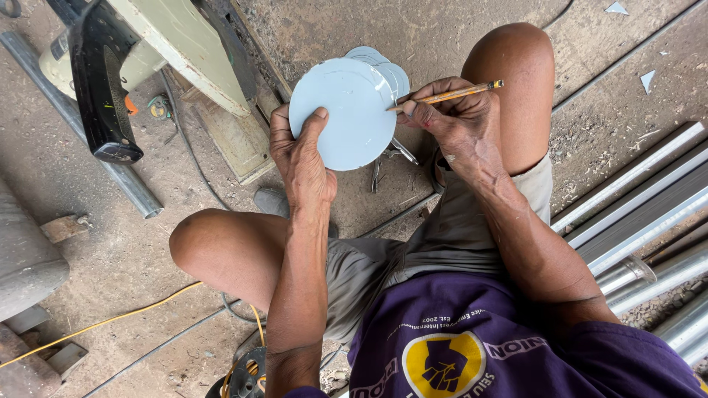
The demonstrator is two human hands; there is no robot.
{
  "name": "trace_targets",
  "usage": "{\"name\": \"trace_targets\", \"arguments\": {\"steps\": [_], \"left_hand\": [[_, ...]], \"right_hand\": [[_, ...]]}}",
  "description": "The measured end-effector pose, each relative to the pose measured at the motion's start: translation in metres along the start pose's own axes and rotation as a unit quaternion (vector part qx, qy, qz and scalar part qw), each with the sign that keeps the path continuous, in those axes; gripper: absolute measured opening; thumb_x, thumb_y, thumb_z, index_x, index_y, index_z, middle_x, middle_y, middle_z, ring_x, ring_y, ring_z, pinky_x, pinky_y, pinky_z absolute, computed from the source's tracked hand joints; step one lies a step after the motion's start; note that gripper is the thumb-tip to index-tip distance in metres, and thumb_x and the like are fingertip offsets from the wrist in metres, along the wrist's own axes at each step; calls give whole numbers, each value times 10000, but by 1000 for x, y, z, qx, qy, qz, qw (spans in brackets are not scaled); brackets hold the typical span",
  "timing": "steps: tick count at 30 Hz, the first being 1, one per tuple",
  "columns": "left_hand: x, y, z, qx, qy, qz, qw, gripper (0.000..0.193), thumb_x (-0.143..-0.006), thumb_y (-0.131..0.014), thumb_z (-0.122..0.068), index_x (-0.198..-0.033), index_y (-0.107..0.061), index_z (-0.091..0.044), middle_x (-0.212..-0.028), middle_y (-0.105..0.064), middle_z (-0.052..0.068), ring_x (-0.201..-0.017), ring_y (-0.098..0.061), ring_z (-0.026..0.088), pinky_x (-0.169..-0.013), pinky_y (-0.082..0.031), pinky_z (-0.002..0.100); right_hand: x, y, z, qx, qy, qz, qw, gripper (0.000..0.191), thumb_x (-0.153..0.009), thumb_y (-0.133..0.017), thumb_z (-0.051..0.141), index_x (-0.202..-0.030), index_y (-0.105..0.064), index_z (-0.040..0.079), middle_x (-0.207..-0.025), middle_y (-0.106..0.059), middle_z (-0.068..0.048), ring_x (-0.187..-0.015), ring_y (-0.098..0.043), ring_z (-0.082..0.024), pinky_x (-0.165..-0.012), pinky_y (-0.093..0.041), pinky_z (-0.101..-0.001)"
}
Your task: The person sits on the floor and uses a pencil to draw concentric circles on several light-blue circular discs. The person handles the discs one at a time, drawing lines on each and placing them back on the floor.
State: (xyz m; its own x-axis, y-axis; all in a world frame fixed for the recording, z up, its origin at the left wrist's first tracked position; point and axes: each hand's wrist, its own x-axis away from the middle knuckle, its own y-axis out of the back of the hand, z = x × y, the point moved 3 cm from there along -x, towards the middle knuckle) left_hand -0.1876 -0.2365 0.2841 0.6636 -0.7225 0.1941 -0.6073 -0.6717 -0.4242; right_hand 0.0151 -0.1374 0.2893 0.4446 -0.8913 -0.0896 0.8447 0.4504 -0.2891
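My left hand (299,151) grips a pale blue round metal disc (343,114) by its lower left edge, thumb pressed on its face. Behind it, parts of similar pale discs (383,65) stick out at the upper right. My right hand (453,118) holds a yellow pencil (450,94), its tip touching the right edge of the front disc. Both hands hover between my bent knees above a dusty concrete floor.
A green machine with a black handle (110,81) stands at the upper left beside a grey pipe (133,188). Metal rails and tubes (641,221) lie at the right. A yellow cable (110,320) crosses the floor at lower left. Metal snips (394,158) lie under the disc.
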Motion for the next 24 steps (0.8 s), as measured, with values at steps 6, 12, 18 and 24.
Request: {"name": "trace_targets", "arguments": {"steps": [6, 12, 18, 24], "left_hand": [[1, -1, 0, -7, -7, 6, 1000, 205, -871, -749, -64, -1003, -596, -100, -1031, -635, 62, -983, -637, 174, -848, -636, 402], [1, -1, 3, -17, -21, 2, 1000, 198, -881, -741, -67, -998, -585, -102, -1022, -632, 62, -970, -640, 166, -832, -639, 397], [2, -1, 2, -27, -18, -7, 999, 181, -867, -721, -70, -977, -585, -118, -1017, -640, 62, -983, -663, 177, -826, -669, 431], [1, -2, 2, -17, -14, -14, 1000, 183, -876, -719, -68, -992, -583, -108, -1031, -634, 66, -985, -655, 179, -823, -659, 423]], "right_hand": [[0, 2, -2, 24, -1, -4, 1000, 97, -990, -719, -32, -1057, -679, -89, -1001, -739, -156, -925, -752, -195, -877, -671, -335], [-4, -1, -3, 8, -9, -13, 1000, 130, -978, -731, 19, -1047, -673, -76, -981, -745, -133, -911, -753, -175, -860, -684, -329], [1, -2, 2, 44, -16, -15, 999, 139, -976, -743, 19, -1045, -687, -88, -977, -742, -141, -913, -757, -175, -863, -682, -320], [-3, -2, 0, 12, -8, -16, 1000, 135, -965, -732, -9, -1053, -667, -89, -980, -745, -152, -911, -756, -184, -850, -677, -319]]}}
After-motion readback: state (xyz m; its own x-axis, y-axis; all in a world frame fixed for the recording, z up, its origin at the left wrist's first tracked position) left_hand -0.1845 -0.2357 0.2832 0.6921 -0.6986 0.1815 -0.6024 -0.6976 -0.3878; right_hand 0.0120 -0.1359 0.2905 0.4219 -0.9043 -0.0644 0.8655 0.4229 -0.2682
